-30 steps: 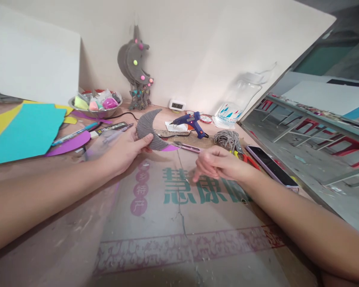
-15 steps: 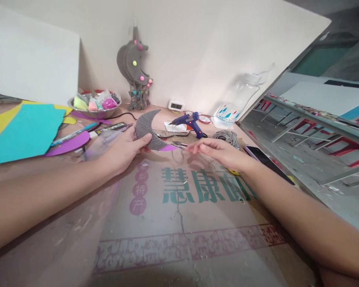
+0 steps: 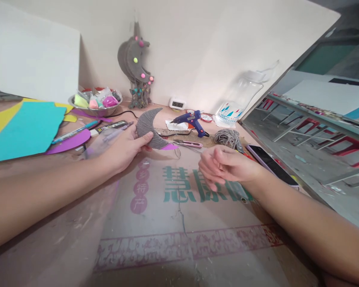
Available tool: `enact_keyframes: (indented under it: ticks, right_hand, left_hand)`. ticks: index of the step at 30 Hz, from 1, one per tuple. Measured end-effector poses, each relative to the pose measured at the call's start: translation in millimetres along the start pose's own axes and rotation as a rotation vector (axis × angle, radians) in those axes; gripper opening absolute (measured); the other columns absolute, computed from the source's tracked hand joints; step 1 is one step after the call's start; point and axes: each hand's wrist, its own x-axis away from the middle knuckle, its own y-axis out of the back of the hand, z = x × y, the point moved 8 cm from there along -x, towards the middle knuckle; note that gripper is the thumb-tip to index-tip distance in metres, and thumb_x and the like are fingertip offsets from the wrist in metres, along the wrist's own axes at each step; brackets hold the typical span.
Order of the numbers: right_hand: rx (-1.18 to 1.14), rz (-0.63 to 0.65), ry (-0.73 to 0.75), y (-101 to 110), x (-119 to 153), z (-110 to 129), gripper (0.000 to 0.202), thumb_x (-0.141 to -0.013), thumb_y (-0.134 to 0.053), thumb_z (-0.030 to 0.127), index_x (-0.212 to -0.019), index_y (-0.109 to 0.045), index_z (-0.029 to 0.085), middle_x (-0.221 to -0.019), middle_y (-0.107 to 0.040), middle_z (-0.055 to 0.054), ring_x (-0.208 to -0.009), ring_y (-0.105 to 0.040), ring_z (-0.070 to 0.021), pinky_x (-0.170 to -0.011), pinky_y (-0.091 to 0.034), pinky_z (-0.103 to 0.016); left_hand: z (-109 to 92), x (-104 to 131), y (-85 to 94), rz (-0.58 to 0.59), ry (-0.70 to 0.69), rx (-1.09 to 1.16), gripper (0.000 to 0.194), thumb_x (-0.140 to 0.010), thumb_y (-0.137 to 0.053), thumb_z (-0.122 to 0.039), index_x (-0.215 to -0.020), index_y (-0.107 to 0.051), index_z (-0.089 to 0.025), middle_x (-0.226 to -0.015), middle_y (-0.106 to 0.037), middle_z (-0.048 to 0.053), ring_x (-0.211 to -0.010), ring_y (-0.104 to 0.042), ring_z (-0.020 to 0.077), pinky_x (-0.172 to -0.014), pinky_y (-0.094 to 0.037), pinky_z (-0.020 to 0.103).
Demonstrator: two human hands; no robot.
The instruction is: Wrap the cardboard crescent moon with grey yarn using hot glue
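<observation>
A crescent moon shape (image 3: 151,129) wrapped in grey yarn is pinched in my left hand (image 3: 130,143), with the thumb on its front. Its lower right tip shows bare purple (image 3: 170,147). A thin grey strand hangs by that tip and seems to run toward my right hand (image 3: 223,164). The right hand's fingers are curled in above the printed plastic sheet (image 3: 155,223); what they pinch is too small to make out. Behind it lies a ball of grey yarn (image 3: 226,138). Pink-handled tweezers or snips (image 3: 191,144) rest between the two hands.
Behind are a blue glue gun (image 3: 193,121), a small clock (image 3: 177,103), a clear jug (image 3: 237,99) and a hanging moon ornament (image 3: 134,63). A bowl of clay (image 3: 95,111) and coloured sheets (image 3: 26,131) lie left. A phone (image 3: 271,164) lies right.
My right hand has moved right and down, away from the crescent, and its fingers have curled in. The pink-handled tool is now uncovered. My left hand keeps its hold on the crescent.
</observation>
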Motion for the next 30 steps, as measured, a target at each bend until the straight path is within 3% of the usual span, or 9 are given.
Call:
enact_keyframes:
  ticks: [6,8,11,15,18,20,25,28,30]
  right_hand:
    - [0.448,-0.662,0.17,38,4,18,0.034,-0.084,-0.054,0.045,-0.066,-0.05,0.017,-0.056,-0.047,0.003,-0.055,-0.052,-0.0105,-0.059,-0.044,-0.027]
    - [0.528,-0.79,0.182,39,7,19,0.026,-0.082,-0.058,0.042,-0.077,-0.053,0.017,-0.063,-0.051,0.002,-0.054,-0.05,-0.0087,-0.056,-0.042,-0.024]
    - [0.499,-0.741,0.153,30,-2,12,0.026,-0.082,-0.059,0.038,-0.098,-0.054,0.019,-0.093,-0.059,-0.003,-0.055,-0.05,-0.0064,-0.054,-0.044,-0.024]
    - [0.391,-0.562,0.142,15,-19,-1,0.028,-0.085,-0.054,0.037,-0.107,-0.047,0.021,-0.123,-0.053,-0.008,-0.052,-0.048,-0.0031,-0.052,-0.046,-0.024]
    - [0.305,-0.516,0.13,15,-23,-9,0.028,-0.085,-0.054,0.036,-0.106,-0.044,0.021,-0.108,-0.06,-0.005,-0.048,-0.044,-0.0023,-0.052,-0.046,-0.023]
    - [0.291,-0.517,0.104,17,-24,-13,0.029,-0.083,-0.057,0.034,-0.105,-0.044,0.02,-0.088,-0.06,0.0,-0.048,-0.045,-0.003,-0.052,-0.045,-0.022]
    - [0.34,-0.567,0.084,17,-22,-12,0.027,-0.079,-0.061,0.028,-0.102,-0.048,0.02,-0.067,-0.051,0.006,-0.052,-0.047,-0.006,-0.051,-0.042,-0.02]
    - [0.438,-0.624,0.06,20,-20,-12,0.023,-0.077,-0.062,0.029,-0.096,-0.055,0.018,-0.072,-0.054,0.002,-0.059,-0.049,-0.008,-0.054,-0.042,-0.022]
    - [0.518,-0.653,0.06,22,-20,-11,0.018,-0.077,-0.062,0.03,-0.088,-0.06,0.017,-0.073,-0.056,0.001,-0.061,-0.049,-0.0091,-0.057,-0.042,-0.024]
  left_hand:
    - [-6,6,-9.4,0.06,0.0,-0.068,0.025,-0.076,-0.064,-0.038,-0.093,-0.06,-0.021,-0.095,-0.066,0.003,-0.073,-0.059,0.0151,-0.06,-0.044,0.024]
    - [-8,9,-13.5,0.085,0.008,-0.088,0.027,-0.076,-0.063,-0.038,-0.097,-0.058,-0.021,-0.093,-0.066,0.003,-0.074,-0.06,0.0159,-0.06,-0.045,0.025]
    - [-12,12,-18.8,0.11,0.004,-0.119,0.034,-0.076,-0.064,-0.036,-0.105,-0.056,-0.02,-0.091,-0.065,0.003,-0.075,-0.06,0.017,-0.062,-0.046,0.026]
    - [-13,14,-23.0,0.114,0.048,-0.104,0.058,-0.076,-0.065,-0.029,-0.129,-0.043,-0.021,-0.084,-0.066,0.002,-0.072,-0.062,0.0181,-0.061,-0.048,0.027]
    - [-14,15,-22.3,0.09,0.062,-0.1,0.079,-0.074,-0.067,-0.027,-0.141,-0.025,-0.024,-0.077,-0.066,0.0,-0.063,-0.062,0.0165,-0.056,-0.046,0.026]
    - [-15,16,-23.5,0.106,0.039,-0.113,0.082,-0.075,-0.067,-0.028,-0.143,-0.022,-0.026,-0.075,-0.065,-0.001,-0.059,-0.061,0.0152,-0.054,-0.045,0.025]
    - [-17,18,-21.3,0.113,-0.002,-0.187,0.07,-0.077,-0.064,-0.031,-0.138,-0.03,-0.027,-0.075,-0.063,0.0,-0.058,-0.059,0.0151,-0.051,-0.044,0.024]
    - [-20,17,-20.7,0.127,-0.057,-0.339,0.034,-0.078,-0.061,-0.034,-0.109,-0.053,-0.024,-0.071,-0.056,-0.001,-0.055,-0.054,0.0126,-0.048,-0.041,0.023]
    - [-19,18,-24.0,0.169,-0.069,-0.39,0.016,-0.08,-0.058,-0.036,-0.087,-0.057,-0.021,-0.07,-0.052,-0.001,-0.056,-0.052,0.0117,-0.05,-0.042,0.024]
